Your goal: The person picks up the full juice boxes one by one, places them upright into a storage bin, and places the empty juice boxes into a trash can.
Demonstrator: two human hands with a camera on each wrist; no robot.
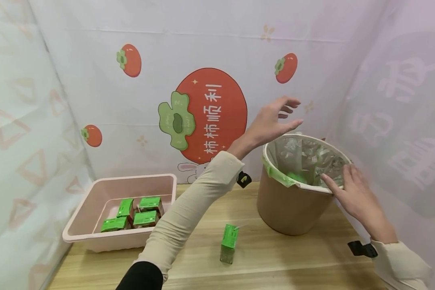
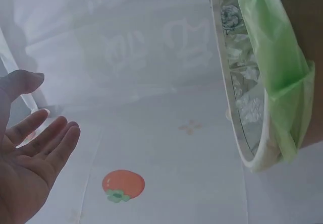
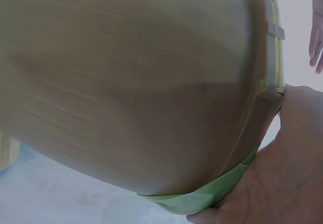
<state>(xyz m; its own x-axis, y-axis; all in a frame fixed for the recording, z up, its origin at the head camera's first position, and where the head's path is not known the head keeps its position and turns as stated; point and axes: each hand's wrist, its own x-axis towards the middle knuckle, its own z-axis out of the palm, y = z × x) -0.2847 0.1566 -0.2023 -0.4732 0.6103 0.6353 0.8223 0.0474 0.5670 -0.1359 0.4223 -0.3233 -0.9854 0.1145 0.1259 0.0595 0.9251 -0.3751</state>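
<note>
My left hand (image 1: 275, 121) is raised above the left rim of a brown bin (image 1: 290, 209), fingers spread loosely and nothing in them. In the left wrist view the same hand (image 2: 30, 153) stands apart from the bin's rim. My right hand (image 1: 359, 197) rests on the bin's right rim, its thumb reaching over the edge. The right wrist view shows that palm (image 3: 277, 173) against the rim, beside the green liner (image 3: 202, 196). Inside the bin, something green (image 1: 295, 177) lies low in the liner. A small green-topped carton (image 1: 229, 243) stands on the table left of the bin.
A pink tub (image 1: 77, 217) at the left holds several green-topped cartons (image 1: 146, 218). Beneath everything is a wood-grain table (image 1: 268, 257). Printed white cloth (image 1: 148, 92) hangs behind and at both sides. Each wrist wears a small black device (image 1: 243, 179).
</note>
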